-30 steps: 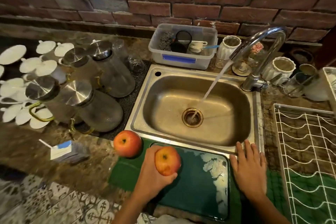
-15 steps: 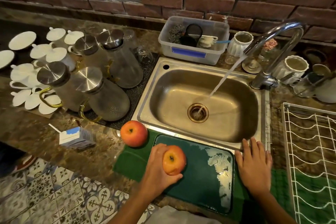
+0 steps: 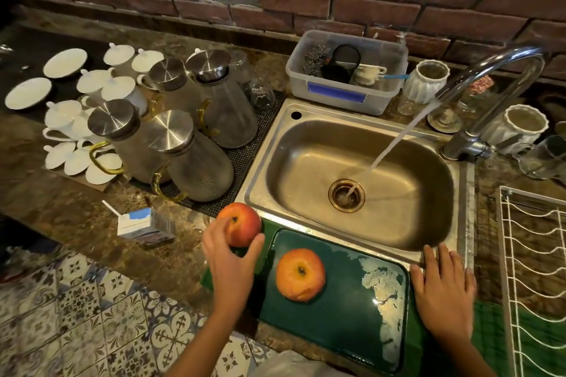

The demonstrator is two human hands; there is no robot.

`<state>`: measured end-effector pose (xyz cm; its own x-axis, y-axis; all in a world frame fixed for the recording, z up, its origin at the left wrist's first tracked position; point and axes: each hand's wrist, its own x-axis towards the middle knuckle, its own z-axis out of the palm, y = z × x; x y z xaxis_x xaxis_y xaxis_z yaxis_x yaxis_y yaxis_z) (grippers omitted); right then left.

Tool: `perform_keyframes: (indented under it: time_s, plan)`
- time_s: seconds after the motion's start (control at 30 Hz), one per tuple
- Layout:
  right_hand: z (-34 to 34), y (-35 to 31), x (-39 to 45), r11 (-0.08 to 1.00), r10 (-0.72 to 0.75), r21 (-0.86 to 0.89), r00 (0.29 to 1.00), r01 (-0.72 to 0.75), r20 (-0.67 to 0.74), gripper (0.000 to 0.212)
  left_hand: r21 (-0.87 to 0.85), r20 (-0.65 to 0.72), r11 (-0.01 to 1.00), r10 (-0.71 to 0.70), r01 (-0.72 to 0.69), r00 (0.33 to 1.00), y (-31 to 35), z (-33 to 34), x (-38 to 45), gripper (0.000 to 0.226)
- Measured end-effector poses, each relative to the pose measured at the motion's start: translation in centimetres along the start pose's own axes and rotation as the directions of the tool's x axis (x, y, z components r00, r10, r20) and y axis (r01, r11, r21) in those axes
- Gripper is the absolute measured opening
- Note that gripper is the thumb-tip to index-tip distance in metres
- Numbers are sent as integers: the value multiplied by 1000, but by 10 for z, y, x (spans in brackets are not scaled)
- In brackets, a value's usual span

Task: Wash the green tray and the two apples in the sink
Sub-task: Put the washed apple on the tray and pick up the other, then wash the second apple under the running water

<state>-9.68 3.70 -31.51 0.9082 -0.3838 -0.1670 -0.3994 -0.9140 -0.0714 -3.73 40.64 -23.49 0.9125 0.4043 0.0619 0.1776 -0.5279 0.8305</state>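
Two apples: one (image 3: 300,274) sits on the green tray (image 3: 346,315) in front of the sink (image 3: 358,180); the left hand (image 3: 229,266) curls round the other (image 3: 242,223), just left of the tray. The right hand (image 3: 444,294) lies flat, fingers straight, beside the tray. Water runs from one tap (image 3: 490,95).

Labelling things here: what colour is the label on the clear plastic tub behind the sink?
Blue, on the tub, head view.
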Motion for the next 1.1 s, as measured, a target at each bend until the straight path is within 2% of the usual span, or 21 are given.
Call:
perform_keyframes:
  time_s: [0.1, 0.2, 0.27, 0.43, 0.6, 0.8, 0.97, 1.1]
  plan:
    - [-1, -2, -1, 1000, 6, -10, 1000, -6, 6, 71, 101, -18, 978, -181, 182, 983, -7, 7, 23, 101]
    - [-3, -3, -1, 1000, 13, -6, 1000, -13, 18, 69, 61, 51, 969, -243, 239, 969, -13, 20, 32, 119]
    - [-4, -3, -1, 1000, 14, -13, 1000, -14, 27, 71, 37, 60, 968, -250, 248, 966, -18, 26, 35, 119]
    - [-4, -2, 0, 999, 28, -18, 998, -27, 60, 67, 11, -18, 973, -229, 229, 973, -21, 31, 34, 106]
    - [-3, -2, 2, 998, 51, -30, 996, -48, 79, 72, 3, -22, 992, -124, 124, 992, 10, 45, 49, 105]
    - [-5, -3, 5, 998, 60, 21, 990, -63, 130, 75, -36, 187, 999, 11, -4, 982, 74, 106, 75, 102]
    - [-21, -10, 0, 998, 52, 32, 987, -58, 151, 68, -97, 371, 995, 40, -4, 928, 127, 169, 75, 106]
    - [-27, -9, -2, 996, 44, 69, 989, -54, 142, 80, -158, 465, 987, 99, -27, 880, 158, 205, 69, 106]
